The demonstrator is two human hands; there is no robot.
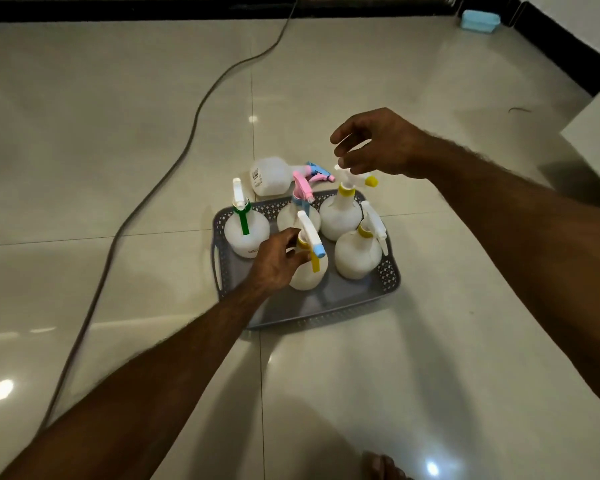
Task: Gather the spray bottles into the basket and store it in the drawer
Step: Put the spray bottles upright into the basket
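Head view. Item outstanding: one spray bottle (pixel 270 176) lying on its side on the floor (pixel 118 133), just beyond the far rim of the grey basket (pixel 305 306), long axis crosswise, pink-and-blue trigger head pointing right. Five bottles stood upright in the basket. Right hand (pixel 378 143), fingers spread loosely and holding nothing, hovered just right of that trigger head: the nearer hand. Left hand (pixel 274 261) gripped the yellow-collared bottle (pixel 307 268) inside the basket.
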